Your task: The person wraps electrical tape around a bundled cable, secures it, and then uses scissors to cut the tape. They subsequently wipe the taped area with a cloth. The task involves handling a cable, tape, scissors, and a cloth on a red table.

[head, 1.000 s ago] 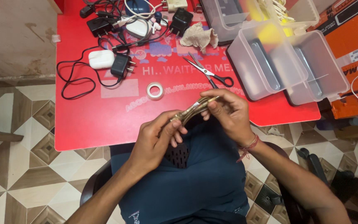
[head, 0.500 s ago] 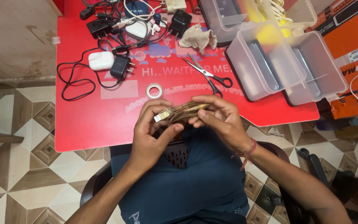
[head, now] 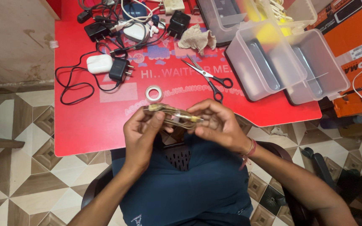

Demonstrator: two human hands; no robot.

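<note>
Both my hands hold a small bundle of coiled gold-coloured cable just over the near edge of the red table, above my lap. My left hand grips the bundle's left end, thumb on top. My right hand pinches the right end, where a plug tip sticks out. The bundle lies roughly level between them.
On the table lie a roll of clear tape, scissors, a black charger with cord, a white earbud case, a crumpled cloth and clear plastic boxes. An orange carton stands at right. Tiled floor lies at left.
The cable bundle has turned from tilted up at the right to roughly level, and both hands have shifted slightly left and closed in on its ends.
</note>
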